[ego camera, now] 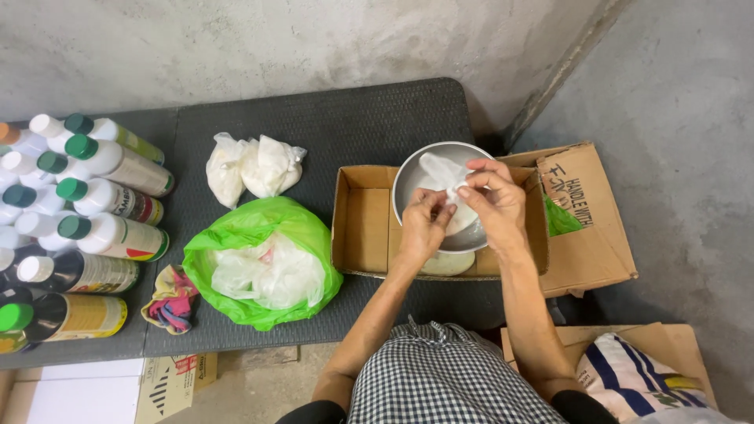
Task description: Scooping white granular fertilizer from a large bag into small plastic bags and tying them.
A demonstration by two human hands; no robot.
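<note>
The left hand point(422, 224) and right hand point(493, 200) both pinched the neck of a small clear plastic bag point(444, 179), fingers closed, above a steel bowl point(408, 184). The bowl sat in an open cardboard box point(363, 228) near the tabletop point(353, 126) right edge; the mat between the green bag point(263, 263) and the box lay bare.

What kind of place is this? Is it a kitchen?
Probably not a kitchen; more likely a storeroom or home packing corner. The walls are bare concrete, capped plastic bottles lie in rows on a dark mat, and both hands hold a small clear bag over a metal bowl in a cardboard box.
</note>
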